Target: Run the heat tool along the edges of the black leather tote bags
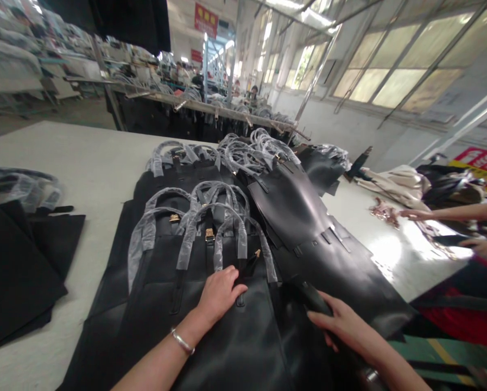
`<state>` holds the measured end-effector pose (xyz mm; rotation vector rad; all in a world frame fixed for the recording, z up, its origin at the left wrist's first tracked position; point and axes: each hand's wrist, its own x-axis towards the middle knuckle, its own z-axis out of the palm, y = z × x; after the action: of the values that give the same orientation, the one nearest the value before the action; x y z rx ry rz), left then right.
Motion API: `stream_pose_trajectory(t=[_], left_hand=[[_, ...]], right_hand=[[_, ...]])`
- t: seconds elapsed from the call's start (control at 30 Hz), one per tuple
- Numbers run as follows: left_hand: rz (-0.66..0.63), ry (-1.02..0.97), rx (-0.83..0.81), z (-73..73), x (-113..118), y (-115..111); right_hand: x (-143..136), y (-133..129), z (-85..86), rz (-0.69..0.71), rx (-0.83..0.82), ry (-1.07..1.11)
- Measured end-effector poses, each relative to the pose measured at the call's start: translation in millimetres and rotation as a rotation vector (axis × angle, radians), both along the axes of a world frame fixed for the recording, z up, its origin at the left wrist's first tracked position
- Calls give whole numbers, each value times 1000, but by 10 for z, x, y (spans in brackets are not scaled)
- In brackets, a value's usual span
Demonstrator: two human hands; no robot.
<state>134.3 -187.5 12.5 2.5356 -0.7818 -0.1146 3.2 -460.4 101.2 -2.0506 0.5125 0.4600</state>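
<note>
My left hand (219, 296) lies on the front panel of a black leather handbag (243, 336), fingers curled at the base of a handle tab. Its fingertips are partly hidden, and a silver bangle circles the wrist. The bag's handles (190, 239) are wrapped in clear plastic, and a gold clasp (209, 234) shows between them. Right of the bag, my right hand (341, 323) is closed around a dark tool with a rounded black body (310, 293); its exact kind is unclear against the black leather. More black bags (288, 198) lie stacked beyond and to the right.
Black panels and wrapped handles (27, 244) lie on the pale table (64, 146) at left. At right, another person's hands (420, 214) are near small metallic pieces (384, 212) and cream material (402, 182). A metal rack (210, 108) stands beyond the table.
</note>
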Motion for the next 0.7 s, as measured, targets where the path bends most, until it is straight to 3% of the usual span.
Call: stream_pose_trajectory(t=[0.17,0.33,0.47,0.7], left_hand=[[5,20,27,34,-12,-2],[4,35,-41,15,4,40],[-10,58,-125,-6,26,69],[102,54,-21,38,-25,-26]], right_hand=[[125,196,131,22,-25,-164],[104,390,271,142,256,50],[213,476,202,139,360,132],[436,503,104,125,344,163]])
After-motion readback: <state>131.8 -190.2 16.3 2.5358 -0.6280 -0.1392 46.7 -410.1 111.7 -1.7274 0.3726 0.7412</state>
